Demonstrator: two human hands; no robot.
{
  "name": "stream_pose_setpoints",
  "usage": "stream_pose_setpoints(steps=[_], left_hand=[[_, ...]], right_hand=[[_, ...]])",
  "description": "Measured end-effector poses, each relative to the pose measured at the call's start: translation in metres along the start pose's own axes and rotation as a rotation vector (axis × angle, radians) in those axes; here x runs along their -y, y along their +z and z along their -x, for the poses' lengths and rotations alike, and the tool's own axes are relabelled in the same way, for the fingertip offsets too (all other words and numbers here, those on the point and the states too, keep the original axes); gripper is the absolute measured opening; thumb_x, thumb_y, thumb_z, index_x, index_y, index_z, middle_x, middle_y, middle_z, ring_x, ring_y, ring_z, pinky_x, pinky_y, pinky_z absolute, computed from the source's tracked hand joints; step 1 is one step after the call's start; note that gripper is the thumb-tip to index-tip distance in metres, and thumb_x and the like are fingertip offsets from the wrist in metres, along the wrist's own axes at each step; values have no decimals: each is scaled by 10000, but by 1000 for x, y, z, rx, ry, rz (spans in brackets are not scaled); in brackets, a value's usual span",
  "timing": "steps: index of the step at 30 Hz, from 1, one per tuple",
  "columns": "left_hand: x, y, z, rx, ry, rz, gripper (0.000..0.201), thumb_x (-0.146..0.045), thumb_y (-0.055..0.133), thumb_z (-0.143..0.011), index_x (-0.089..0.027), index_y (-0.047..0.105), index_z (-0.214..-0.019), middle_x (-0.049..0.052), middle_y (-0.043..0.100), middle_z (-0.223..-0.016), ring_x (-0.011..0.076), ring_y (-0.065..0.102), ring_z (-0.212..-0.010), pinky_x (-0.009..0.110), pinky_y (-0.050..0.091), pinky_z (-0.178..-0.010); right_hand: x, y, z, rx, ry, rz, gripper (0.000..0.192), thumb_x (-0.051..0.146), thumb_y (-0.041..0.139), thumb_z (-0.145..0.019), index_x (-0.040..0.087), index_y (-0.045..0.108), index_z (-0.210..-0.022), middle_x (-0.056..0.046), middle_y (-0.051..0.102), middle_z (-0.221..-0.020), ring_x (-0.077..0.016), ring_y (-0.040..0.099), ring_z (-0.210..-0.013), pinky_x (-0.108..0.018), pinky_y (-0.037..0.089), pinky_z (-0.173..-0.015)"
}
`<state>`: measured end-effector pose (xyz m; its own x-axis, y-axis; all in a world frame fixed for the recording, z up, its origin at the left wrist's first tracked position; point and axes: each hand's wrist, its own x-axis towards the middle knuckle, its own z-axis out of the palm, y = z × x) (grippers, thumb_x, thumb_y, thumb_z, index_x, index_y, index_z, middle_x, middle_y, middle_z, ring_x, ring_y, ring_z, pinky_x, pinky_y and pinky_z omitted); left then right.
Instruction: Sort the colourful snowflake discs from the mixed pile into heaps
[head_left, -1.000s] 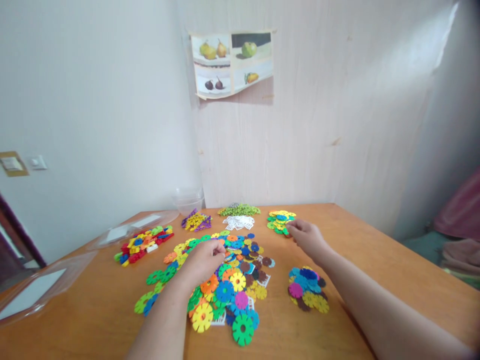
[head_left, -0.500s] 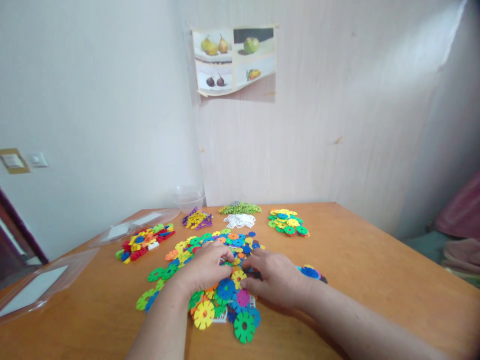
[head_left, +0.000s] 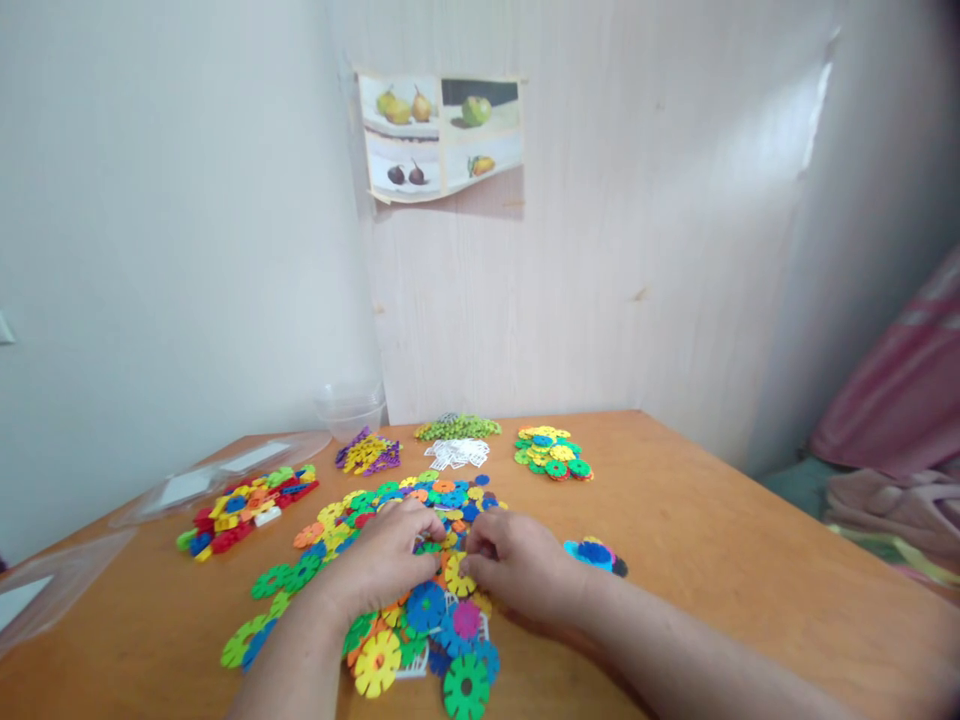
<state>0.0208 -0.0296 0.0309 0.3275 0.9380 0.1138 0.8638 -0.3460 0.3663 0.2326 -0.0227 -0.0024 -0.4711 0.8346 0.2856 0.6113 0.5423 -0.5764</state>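
Note:
My left hand (head_left: 379, 565) and my right hand (head_left: 521, 572) rest close together on a big loose pile of colourful flower-shaped discs (head_left: 420, 625) in the middle of the wooden table (head_left: 712, 560). The left hand's fingers curl down into the pile; what they hold is hidden. The right hand's fingertips pinch the edge of a yellow disc (head_left: 456, 577) lying on the pile. A small heap of blue and cyan discs (head_left: 594, 553) lies just right of the right hand.
Sorted heaps lie farther back: yellow-green discs (head_left: 551, 456), white pieces (head_left: 457, 452), small green pieces (head_left: 457, 427), purple-yellow pieces (head_left: 367, 452), red and yellow blocks (head_left: 240, 508). A clear tub (head_left: 349, 405) and clear lids (head_left: 217, 472) stand at the left. Pink cloth (head_left: 892, 420) lies beyond the table's right edge.
My right hand has come back from the far yellow-green heap to the central pile, beside the left hand. The view has shifted to the right.

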Motion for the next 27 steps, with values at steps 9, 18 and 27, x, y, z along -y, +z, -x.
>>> stream_pose_setpoints(steps=[9,18,27], left_hand=[[9,6,-1,-33,16,-3,179,-246,552,-734,-263,633,-893,-3,605,-990,221,519,-1005,310,394,-835],[9,7,-4,-50,10,-6,127,-249,520,-761,-254,601,-860,-15,619,-956,209,534,-970,311,387,-822],[1,2,-2,-63,-21,-29,136,-266,509,-775,-234,615,-855,16,638,-962,231,541,-980,331,394,-831]], right_hand=[[-67,-41,-27,-390,379,-601,160,328,610,-757,178,559,-733,22,574,-595,-97,498,-516,-194,344,-462],[-152,-81,-21,-723,689,-568,42,185,584,-664,167,586,-702,25,520,-473,-87,425,-397,-199,318,-380],[-173,-72,-22,-676,764,-597,168,145,580,-629,162,622,-791,19,540,-452,-99,438,-341,-202,331,-344]])
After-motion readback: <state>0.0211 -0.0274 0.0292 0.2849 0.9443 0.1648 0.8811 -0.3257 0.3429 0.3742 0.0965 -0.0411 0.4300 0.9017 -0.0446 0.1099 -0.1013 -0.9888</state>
